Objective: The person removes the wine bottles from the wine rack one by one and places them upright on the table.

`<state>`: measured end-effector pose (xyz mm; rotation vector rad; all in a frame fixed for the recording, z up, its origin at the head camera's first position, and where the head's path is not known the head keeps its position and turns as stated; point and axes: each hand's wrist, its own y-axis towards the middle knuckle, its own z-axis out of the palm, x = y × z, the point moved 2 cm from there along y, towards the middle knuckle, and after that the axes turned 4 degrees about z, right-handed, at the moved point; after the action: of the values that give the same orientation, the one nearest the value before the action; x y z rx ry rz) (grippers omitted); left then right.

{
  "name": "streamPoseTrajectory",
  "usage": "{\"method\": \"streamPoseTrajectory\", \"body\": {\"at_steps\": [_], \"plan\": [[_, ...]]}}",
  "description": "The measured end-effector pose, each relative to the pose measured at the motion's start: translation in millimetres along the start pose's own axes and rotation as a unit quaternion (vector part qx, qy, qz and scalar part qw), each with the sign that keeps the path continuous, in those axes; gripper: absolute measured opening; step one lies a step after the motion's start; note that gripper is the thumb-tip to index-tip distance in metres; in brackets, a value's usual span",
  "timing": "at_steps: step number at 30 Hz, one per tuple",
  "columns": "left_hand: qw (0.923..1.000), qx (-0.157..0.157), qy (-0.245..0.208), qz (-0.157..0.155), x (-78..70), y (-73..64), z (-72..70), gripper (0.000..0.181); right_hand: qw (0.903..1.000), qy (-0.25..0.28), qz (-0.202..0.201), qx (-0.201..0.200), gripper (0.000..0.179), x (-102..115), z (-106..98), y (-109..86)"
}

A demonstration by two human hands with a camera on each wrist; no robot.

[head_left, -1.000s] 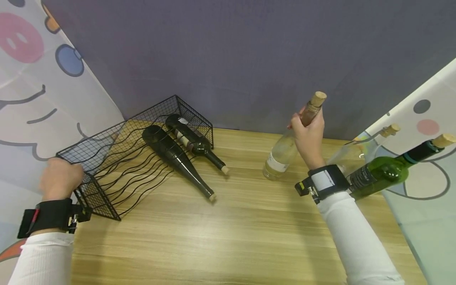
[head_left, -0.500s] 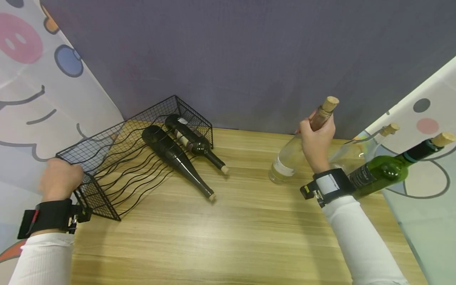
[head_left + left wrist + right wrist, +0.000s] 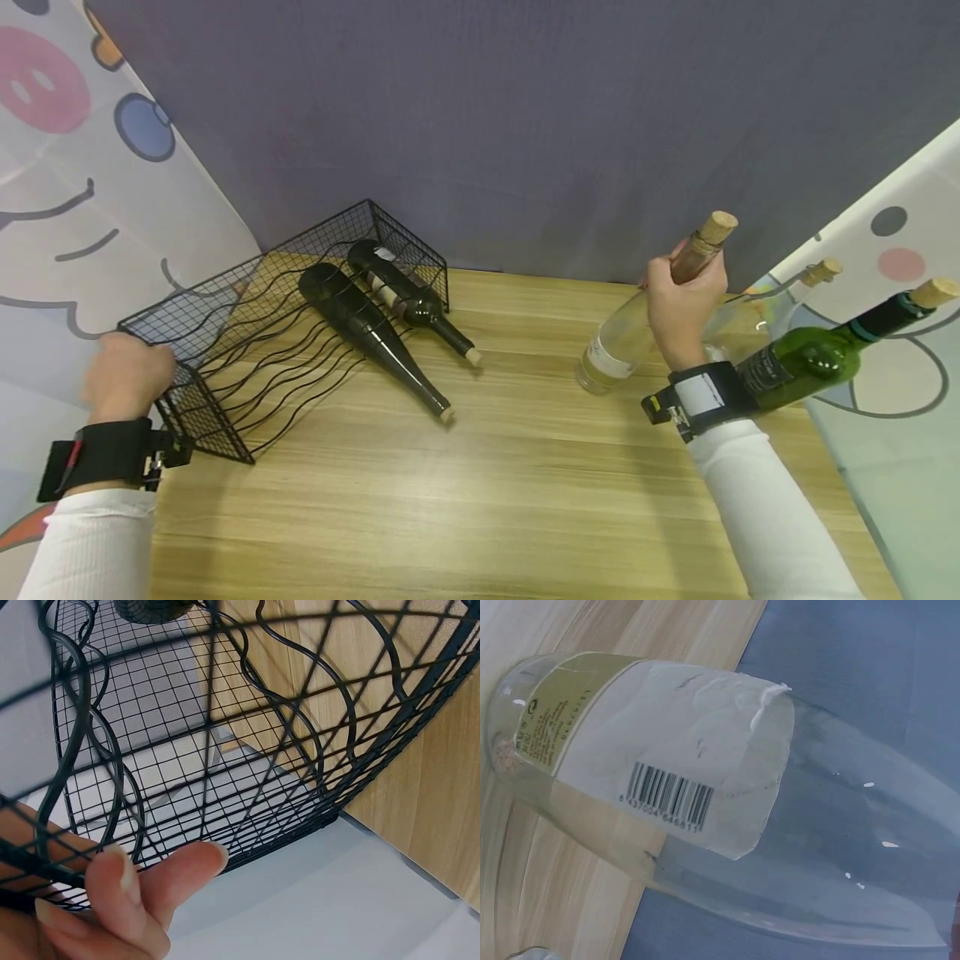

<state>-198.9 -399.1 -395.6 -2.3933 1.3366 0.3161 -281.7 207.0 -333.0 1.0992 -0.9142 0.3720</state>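
My left hand (image 3: 127,375) grips the near left corner of a black wire wine rack (image 3: 217,417); in the left wrist view its fingers (image 3: 180,877) curl round the wire edge. Two dark corked bottles lie in the rack's far end, a plain dark bottle (image 3: 367,329) and a labelled dark bottle (image 3: 412,300), necks toward the right front. My right hand (image 3: 684,308) holds a clear glass bottle (image 3: 618,342) by its corked neck, the bottle tilted with its base low over the table. The right wrist view shows its torn label with a barcode (image 3: 671,795).
Behind my right wrist stand another clear corked bottle (image 3: 750,317) and a green wine bottle (image 3: 810,367), close to the right-hand printed cloth (image 3: 922,367). A grey cloth wall (image 3: 525,150) rises along the back of the wooden table (image 3: 465,500).
My right hand has moved right and slightly toward me, carrying the clear bottle closer to the other two bottles at the right. The left hand and rack stay in place.
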Motion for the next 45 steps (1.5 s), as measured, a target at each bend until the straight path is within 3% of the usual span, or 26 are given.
{"method": "streamPoseTrajectory", "body": {"at_steps": [10,22,35,39,45], "plan": [[0.9999,-0.008,-0.004,0.012,2.0,2.5,1.5,0.063,0.9969,0.077,0.012,0.012,0.027,-1,-11,0.6],[0.9999,-0.001,-0.003,0.011,1.7,1.1,0.7,0.065,0.9959,0.083,0.036,-0.005,0.023,-1,-32,-2.5],[0.9998,-0.008,-0.002,0.018,1.5,0.6,1.3,0.062,0.9970,0.074,-0.023,-0.002,0.023,5,-56,-2.9],[0.9999,-0.005,-0.001,0.016,2.2,0.6,1.5,0.065,0.9977,0.061,-0.026,-0.013,0.022,4,-63,-3.4],[0.9999,0.000,-0.001,0.011,2.6,0.4,1.2,0.066,0.9951,0.094,-0.020,-0.022,0.020,10,-71,-5.5]]}}
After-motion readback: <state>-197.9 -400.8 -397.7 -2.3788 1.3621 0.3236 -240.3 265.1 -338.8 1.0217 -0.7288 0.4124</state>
